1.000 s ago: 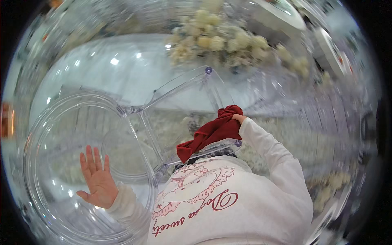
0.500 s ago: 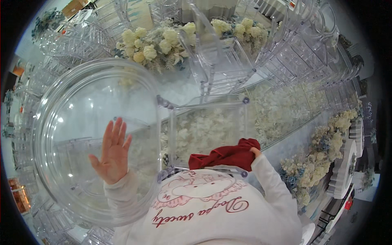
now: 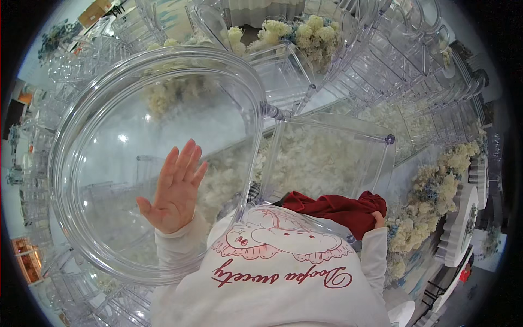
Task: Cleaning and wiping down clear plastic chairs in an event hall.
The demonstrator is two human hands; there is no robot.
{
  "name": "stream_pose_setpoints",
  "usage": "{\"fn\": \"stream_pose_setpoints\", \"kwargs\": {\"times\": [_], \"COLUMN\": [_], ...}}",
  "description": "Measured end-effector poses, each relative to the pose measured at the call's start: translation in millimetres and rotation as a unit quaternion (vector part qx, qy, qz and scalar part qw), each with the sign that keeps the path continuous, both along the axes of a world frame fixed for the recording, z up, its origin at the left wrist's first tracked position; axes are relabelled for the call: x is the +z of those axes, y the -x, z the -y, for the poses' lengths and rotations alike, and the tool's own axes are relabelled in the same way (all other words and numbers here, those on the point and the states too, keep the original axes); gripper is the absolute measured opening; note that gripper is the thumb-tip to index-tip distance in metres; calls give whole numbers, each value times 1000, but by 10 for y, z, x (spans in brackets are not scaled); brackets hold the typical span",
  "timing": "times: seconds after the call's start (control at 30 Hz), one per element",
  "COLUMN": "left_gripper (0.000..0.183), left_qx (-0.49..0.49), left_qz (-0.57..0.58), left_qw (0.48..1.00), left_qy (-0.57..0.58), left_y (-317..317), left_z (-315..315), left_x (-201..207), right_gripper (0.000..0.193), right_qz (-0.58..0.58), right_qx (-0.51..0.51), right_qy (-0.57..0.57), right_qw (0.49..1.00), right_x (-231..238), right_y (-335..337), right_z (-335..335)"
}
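Plainly, right fingers (image 3: pixel 378 219) clutch cloth (image 3: pixel 339 209).

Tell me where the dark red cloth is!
In the head view, the cloth is right of centre, in the bare right hand, at the edge of the clear plastic chair.

The chair (image 3: pixel 272 111) looks made of hard, clear plastic, very glossy; its round backrest (image 3: pixel 68 158) has a smooth, ridged rim, which catches thin lines of light. The cloth (image 3: pixel 338 211) is a matt red textile, soft and full of wrinkles. The white top (image 3: pixel 272 297) is of matt knitted fabric with a flat print. Other chairs (image 3: pixel 376 65) are also of shiny, transparent plastic. The flowers (image 3: pixel 438 188) have a rough, matt surface, maybe of fabric. The pale floor (image 3: pixel 407 173) is smooth and glossy.
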State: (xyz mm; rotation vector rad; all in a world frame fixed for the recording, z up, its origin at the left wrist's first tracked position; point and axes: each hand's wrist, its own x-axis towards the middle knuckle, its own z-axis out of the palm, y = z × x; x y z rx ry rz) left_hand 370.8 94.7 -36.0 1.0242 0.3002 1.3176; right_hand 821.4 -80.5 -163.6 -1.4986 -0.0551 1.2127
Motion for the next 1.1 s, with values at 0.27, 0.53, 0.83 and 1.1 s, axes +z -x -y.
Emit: {"fn": "stream_pose_setpoints", "kwargs": {"times": [0.27,0.53,0.83,1.1], "left_gripper": [81,83,83,82], "left_qx": [51,121,191,158], "left_qz": [35,68,31,29], "left_qw": [998,989,979,986], "left_qy": [-12,56,66,40], "left_y": [-24,-101,-427,-349], "left_z": [-458,-860,-910,-802], "left_x": [-41,40,-78,53], "right_gripper": [36,36,36,34], "right_qz": [-9,-21,-21,4], "right_qx": [34,110,167,143], "right_qy": [-64,26,39,94], "right_qw": [997,993,985,985], "right_x": [174,289,-61,199], "right_y": [-146,-335,-817,-494], "right_z": [-884,-1903,-2608,-2175]}}
